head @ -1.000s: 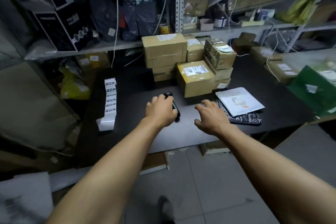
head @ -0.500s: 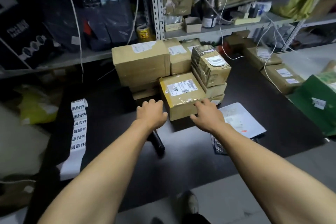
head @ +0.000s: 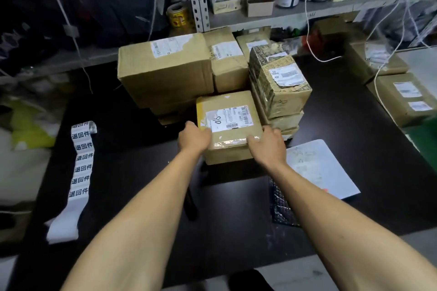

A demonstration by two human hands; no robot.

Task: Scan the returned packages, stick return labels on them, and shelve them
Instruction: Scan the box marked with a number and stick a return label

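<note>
Both hands are on one small cardboard package (head: 230, 125) that sits on the black table (head: 132, 168) straight ahead of the person. The left hand (head: 194, 137) holds the package's near left corner, fingers bent over its top edge beside the white shipping label (head: 227, 117). The right hand (head: 267, 143) holds the near right corner, thumb lying on the taped top edge and fingers wrapped down the right side. The two hands are apart, with the package between them.

Just beyond the hands the package touches a stack of larger boxes (head: 165, 71). Well to the left of the left hand lies a strip of return labels (head: 81, 163). Under the left forearm a dark scanner (head: 191, 205) rests on the table. Just right of the right wrist lies a white mailer (head: 319, 168).
</note>
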